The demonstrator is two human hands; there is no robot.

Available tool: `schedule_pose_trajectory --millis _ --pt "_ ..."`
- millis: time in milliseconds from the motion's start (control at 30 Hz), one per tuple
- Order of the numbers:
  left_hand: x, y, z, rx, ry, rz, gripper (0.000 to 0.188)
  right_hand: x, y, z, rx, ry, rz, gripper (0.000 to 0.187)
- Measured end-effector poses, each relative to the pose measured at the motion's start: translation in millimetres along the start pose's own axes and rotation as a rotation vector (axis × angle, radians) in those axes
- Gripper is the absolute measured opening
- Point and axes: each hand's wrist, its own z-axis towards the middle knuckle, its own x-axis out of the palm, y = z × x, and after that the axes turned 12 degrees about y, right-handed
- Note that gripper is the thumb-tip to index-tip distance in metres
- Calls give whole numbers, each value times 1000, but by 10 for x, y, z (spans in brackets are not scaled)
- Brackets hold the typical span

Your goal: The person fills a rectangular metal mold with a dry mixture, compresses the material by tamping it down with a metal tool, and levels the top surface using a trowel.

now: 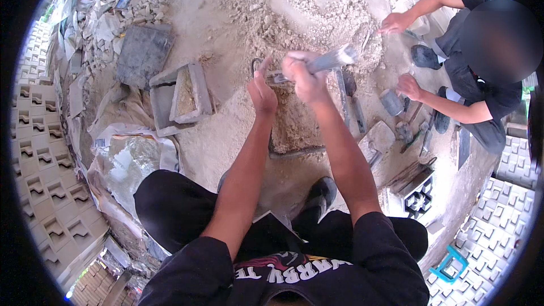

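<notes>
My right hand [307,82] is closed round a thick grey cylindrical bar [334,59], whose pale end points to the far right. Motion smears the hand and bar a little. Under them lies a rectangular mould frame [300,152] filled with crumbly tan sand mix [297,122]. My left hand [262,92] is raised edge-on at the mould's far left corner, its fingers stretched upward. Close beside those fingers is a dark metal loop handle [255,68]; whether they touch it I cannot tell.
A co-worker [476,85] crouches at the right, hands over the ground near a grey block-shaped tool [391,102] and several hand tools. At left stand a box-shaped mould [164,107], a dark square plate [144,55] and an opened sack [133,156]. Loose sand [323,17] is heaped beyond.
</notes>
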Motion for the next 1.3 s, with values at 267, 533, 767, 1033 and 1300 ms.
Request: schedule_pose_trajectory --millis 267,533,767,1033,1300 --pt "30 23 20 88 -26 -1 59 122 16 86 53 -36 -17 32" --pt "133 -95 -30 64 166 436 50 -403 179 -73 147 -112 247 32" --pt "81 -28 1 13 165 320 47 -678 212 -92 86 -132 255 32" --pt "104 -78 -36 65 165 390 47 -762 329 -237 114 -202 185 31" --pt "42 36 -92 235 461 908 50 -900 -102 -297 99 -450 132 29"
